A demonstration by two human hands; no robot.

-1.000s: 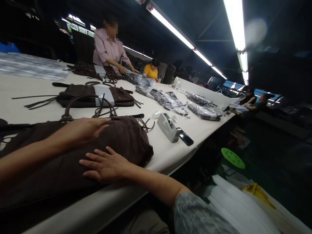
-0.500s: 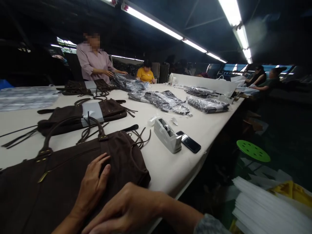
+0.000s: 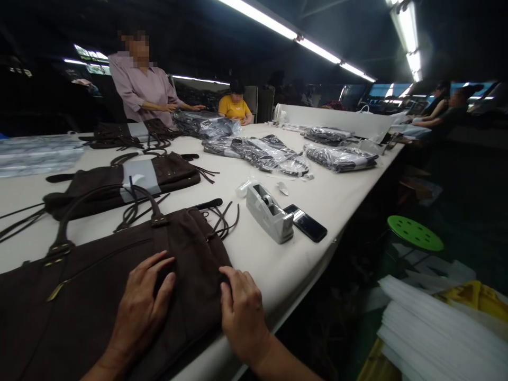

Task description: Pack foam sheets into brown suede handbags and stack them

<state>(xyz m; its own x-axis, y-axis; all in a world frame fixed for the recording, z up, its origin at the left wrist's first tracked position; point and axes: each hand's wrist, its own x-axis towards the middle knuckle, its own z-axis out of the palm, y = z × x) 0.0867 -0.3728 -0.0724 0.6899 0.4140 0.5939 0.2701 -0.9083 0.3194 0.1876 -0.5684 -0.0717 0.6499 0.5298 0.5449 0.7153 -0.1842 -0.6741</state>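
Observation:
A dark brown handbag [image 3: 190,254] with two handles, a zip with a brass-coloured pull and thin tassels lies flat on the near left of the table. My left hand [image 3: 143,301] rests on its front with the fingers stretched out and the thumb apart. At the bag's right side edge, my right hand [image 3: 243,307] has its fingers bent and its thumb against the edge, gripping it. Just beyond lies a second brown bag [image 3: 178,174], folded, with a pale grey wrap [image 3: 141,177] round its middle.
A grey tape dispenser [image 3: 268,214] and a phone [image 3: 307,222] lie right of the handbag. Plastic-wrapped bags [image 3: 341,157] are farther back. Beyond the table's right edge are a green stool [image 3: 415,233] and stacked white sheets [image 3: 432,328]. A person in pink [image 3: 143,90] stands across the table.
My right hand has moved from the bottom of the view, in front of my left wrist, up to the bag's right edge. My left hand stays on the bag. The view has shifted slightly.

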